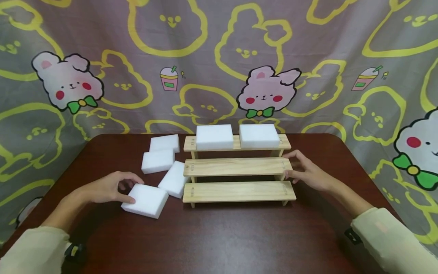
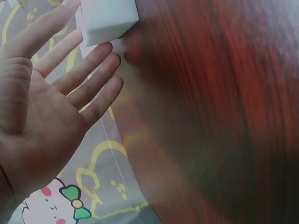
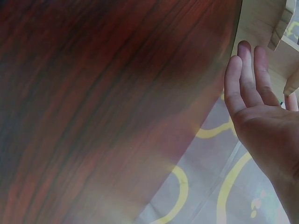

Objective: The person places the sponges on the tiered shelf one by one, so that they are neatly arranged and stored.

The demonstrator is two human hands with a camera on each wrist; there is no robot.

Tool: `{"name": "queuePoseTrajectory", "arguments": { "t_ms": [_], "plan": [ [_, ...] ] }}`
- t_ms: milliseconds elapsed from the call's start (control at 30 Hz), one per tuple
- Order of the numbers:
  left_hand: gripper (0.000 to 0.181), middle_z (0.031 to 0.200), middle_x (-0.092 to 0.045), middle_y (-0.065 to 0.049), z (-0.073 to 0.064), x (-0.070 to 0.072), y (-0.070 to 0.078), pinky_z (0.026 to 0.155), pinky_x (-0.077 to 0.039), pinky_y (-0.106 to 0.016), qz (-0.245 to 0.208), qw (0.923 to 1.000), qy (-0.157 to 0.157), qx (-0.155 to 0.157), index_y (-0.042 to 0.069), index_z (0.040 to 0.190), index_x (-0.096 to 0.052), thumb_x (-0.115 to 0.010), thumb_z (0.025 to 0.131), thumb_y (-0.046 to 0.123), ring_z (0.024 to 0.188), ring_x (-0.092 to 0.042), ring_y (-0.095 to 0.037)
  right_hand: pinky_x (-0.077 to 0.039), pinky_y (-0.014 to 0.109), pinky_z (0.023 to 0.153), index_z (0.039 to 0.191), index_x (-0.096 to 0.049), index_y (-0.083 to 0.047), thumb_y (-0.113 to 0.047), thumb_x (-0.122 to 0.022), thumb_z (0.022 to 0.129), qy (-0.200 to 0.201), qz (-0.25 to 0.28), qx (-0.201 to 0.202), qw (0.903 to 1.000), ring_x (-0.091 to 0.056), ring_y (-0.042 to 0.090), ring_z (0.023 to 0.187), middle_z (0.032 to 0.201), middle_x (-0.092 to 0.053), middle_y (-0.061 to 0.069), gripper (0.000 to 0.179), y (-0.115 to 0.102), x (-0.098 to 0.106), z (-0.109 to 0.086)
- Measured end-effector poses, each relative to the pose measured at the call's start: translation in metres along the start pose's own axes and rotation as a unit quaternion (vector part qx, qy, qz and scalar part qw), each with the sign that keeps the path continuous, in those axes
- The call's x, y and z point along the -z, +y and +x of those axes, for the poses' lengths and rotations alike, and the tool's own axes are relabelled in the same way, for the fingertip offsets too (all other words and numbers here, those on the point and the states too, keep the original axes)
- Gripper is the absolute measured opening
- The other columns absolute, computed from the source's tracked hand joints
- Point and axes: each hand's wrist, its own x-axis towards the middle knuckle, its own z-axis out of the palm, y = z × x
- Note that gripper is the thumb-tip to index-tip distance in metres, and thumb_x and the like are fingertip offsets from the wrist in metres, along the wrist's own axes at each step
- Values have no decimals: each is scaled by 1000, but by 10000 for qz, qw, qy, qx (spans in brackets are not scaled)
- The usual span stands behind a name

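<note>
A three-tier wooden stand [image 1: 236, 166] is on the table, with two white foam blocks [image 1: 214, 136] side by side on its top tier. On its left lie several more white blocks. My left hand [image 1: 111, 186] pinches the nearest white foam block [image 1: 148, 199] between thumb and index finger at its left side. In the left wrist view the other fingers [image 2: 96, 95] are extended below that block. My right hand [image 1: 309, 173] grips the right end of the stand's middle tier with thumb and index finger. In the right wrist view its other fingers [image 3: 250, 79] are straight.
Two white blocks [image 1: 158, 161] overlap behind the held one, and another white block [image 1: 173, 180] lies aslant against the stand's left side. The dark wooden table [image 1: 226, 239] reaches back to a patterned curtain [image 1: 205, 57]. Dark straps show near both sleeves.
</note>
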Motion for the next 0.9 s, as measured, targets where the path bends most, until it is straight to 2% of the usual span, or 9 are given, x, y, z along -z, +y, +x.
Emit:
{"name": "queuePoseTrajectory", "arguments": {
  "t_ms": [100, 200, 300, 467, 567, 733, 900],
  "plan": [
    [52, 110, -68, -1, -4, 3, -4, 80, -54, -37, 91, 9997, 141, 201, 4, 121, -69, -91, 79, 27, 94, -60, -18, -58, 40, 69, 137, -37, 3, -6, -64, 101, -8, 14, 9, 10000, -68, 24, 93, 121, -59, 30, 46, 0, 0, 0],
    [54, 112, -68, -5, -8, 6, -8, 79, -54, -37, 161, 9991, 277, 271, 2, 122, -68, -91, 79, 26, 95, -60, -19, -58, 40, 69, 137, -37, 2, -7, -64, 101, -14, 21, 5, 10000, -68, 25, 94, 122, -59, 29, 46, 0, 0, 0],
    [60, 119, -68, -10, -11, 8, -11, 81, -55, -38, 44, 9993, 349, 158, 0, 127, -66, -92, 78, 24, 99, -60, -21, -58, 41, 69, 137, -37, 2, -7, -64, 102, -27, 12, -4, 10000, -68, 26, 94, 124, -58, 29, 45, 0, 0, 0],
    [71, 133, -62, -16, -14, 8, -14, 89, -54, -34, -312, 9994, 79, -155, 4, 135, -60, -94, 75, 22, 110, -55, -13, -58, 41, 69, 137, -37, 3, -7, -64, 101, -23, 12, -12, 10000, -68, 25, 94, 123, -59, 29, 46, -1, 0, -1],
    [73, 134, -59, -18, -14, 7, -15, 91, -52, -32, -302, 9993, -44, -217, 6, 135, -59, -95, 74, 21, 111, -53, -13, -58, 41, 69, 137, -37, 3, -7, -64, 101, -17, 24, -13, 10000, -68, 24, 93, 122, -59, 29, 46, -1, 0, -1],
    [73, 135, -59, -17, -13, 8, -13, 92, -52, -30, -249, 9996, 6, -151, 7, 136, -59, -95, 74, 21, 111, -55, -22, -58, 41, 69, 137, -37, 4, -7, -64, 101, -9, 42, -22, 10000, -68, 25, 93, 121, -59, 29, 46, -1, 0, -1],
    [72, 136, -60, -17, -16, 14, -11, 92, -52, -27, -227, 9996, 75, -164, 8, 136, -60, -95, 74, 22, 110, -56, -15, -58, 40, 69, 137, -37, 3, -7, -64, 101, -8, 48, -1, 10000, -68, 27, 94, 121, -59, 29, 46, 0, 0, -1]
  ]
}}
